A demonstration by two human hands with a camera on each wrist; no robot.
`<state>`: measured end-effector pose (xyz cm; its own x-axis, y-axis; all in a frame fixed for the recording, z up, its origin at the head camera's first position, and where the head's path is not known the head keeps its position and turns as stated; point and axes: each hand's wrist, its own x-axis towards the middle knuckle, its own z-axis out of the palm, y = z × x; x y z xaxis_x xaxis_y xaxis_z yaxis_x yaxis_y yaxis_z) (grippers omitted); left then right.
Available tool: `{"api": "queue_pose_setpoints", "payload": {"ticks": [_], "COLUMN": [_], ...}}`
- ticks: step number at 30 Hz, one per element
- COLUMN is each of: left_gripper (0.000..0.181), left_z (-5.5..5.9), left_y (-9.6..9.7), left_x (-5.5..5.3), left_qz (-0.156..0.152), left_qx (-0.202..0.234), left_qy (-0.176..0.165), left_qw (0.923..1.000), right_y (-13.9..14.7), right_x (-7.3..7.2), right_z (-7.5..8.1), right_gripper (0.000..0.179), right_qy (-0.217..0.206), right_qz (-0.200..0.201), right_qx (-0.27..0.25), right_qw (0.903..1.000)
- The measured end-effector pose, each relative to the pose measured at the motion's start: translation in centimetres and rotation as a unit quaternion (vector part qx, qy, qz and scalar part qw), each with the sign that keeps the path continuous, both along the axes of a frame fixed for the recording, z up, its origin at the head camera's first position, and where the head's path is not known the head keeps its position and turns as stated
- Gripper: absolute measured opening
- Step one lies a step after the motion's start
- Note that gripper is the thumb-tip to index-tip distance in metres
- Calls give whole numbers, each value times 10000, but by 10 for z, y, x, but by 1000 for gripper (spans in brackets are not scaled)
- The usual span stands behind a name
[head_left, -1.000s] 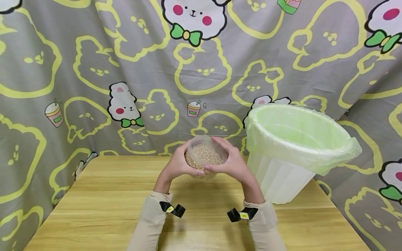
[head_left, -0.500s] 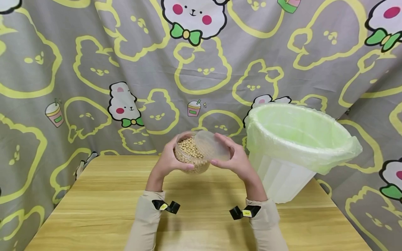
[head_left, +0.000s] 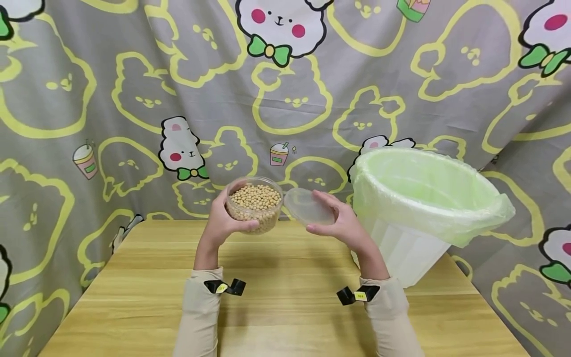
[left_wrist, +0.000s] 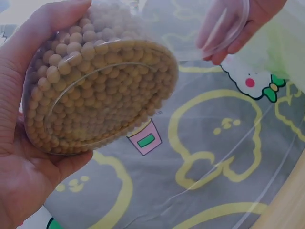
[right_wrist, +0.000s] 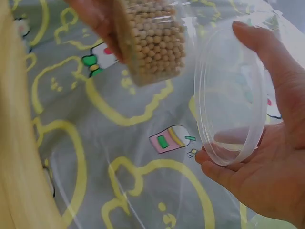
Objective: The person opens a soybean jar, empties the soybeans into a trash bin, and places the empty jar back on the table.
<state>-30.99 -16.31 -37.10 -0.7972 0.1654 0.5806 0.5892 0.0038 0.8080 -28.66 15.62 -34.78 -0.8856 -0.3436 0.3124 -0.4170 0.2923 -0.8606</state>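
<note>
A clear round plastic tub [head_left: 255, 223] full of pale beans [head_left: 256, 197] is held above the table by my left hand [head_left: 221, 218], thumb on the near side and fingers round the far side. The left wrist view shows the tub's underside [left_wrist: 100, 105], tilted, with beans pressed against it. My right hand [head_left: 343, 223] grips a translucent round lid [head_left: 308, 206] by its edge, just right of the tub and apart from it. Seen in the right wrist view, the lid [right_wrist: 228, 95] stands on edge between thumb and fingers.
To the right stands a white ribbed bin [head_left: 406, 253] lined with a pale green bag [head_left: 446, 210] folded over its rim. A wooden table [head_left: 285, 307] lies below the hands. Behind hangs a grey cartoon-print curtain [head_left: 223, 64].
The lid was on the tub and has come off. My left hand has moved left and up with the tub, while my right hand has shifted slightly right with the lid.
</note>
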Motion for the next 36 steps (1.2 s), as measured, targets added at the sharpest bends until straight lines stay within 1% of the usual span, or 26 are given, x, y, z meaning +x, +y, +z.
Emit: {"api": "queue_pose_setpoints", "payload": {"ticks": [3, 6, 9, 12, 15, 19, 23, 29, 33, 36], "left_gripper": [100, 101, 100, 101, 102, 102, 104, 105, 105, 105], "left_z": [0, 1, 1, 2, 2, 2, 2, 3, 3, 3], "left_y": [0, 1, 3, 3, 4, 6, 7, 9, 10, 11], "left_x": [0, 1, 1, 1, 1, 1, 1, 2, 2, 3], "left_qz": [322, 633, 787, 839, 890, 956, 1009, 1009, 1052, 1060], "left_qx": [18, 35, 155, 290, 315, 219, 94, 27, -26, -59], "left_qy": [56, 83, 40, 22, 16, -10, -2, -5, -13, 3], "left_qw": [9995, 9980, 9968, 9960, 9955, 9952, 9949, 9949, 9944, 9943], "right_y": [0, -1, -1, -2, -2, -3, -4, -5, -5, -6], "right_x": [-2, -6, -11, -15, -18, -21, -23, -21, -19, -18], "right_z": [-3, -8, -16, -23, -30, -42, -59, -80, -91, -97], "right_gripper": [95, 100, 106, 110, 112, 113, 115, 116, 114, 114], "right_qy": [5, 32, -16, -60, -150, -275, -415, -596, -616, -671], "right_qz": [-215, -419, -583, -618, -580, -470, -274, -142, -20, 35], "right_qx": [464, 950, 1359, 1639, 1796, 2124, 2442, 2802, 2933, 2962], "right_qw": [9987, 9946, 9890, 9845, 9819, 9757, 9685, 9580, 9540, 9528]}}
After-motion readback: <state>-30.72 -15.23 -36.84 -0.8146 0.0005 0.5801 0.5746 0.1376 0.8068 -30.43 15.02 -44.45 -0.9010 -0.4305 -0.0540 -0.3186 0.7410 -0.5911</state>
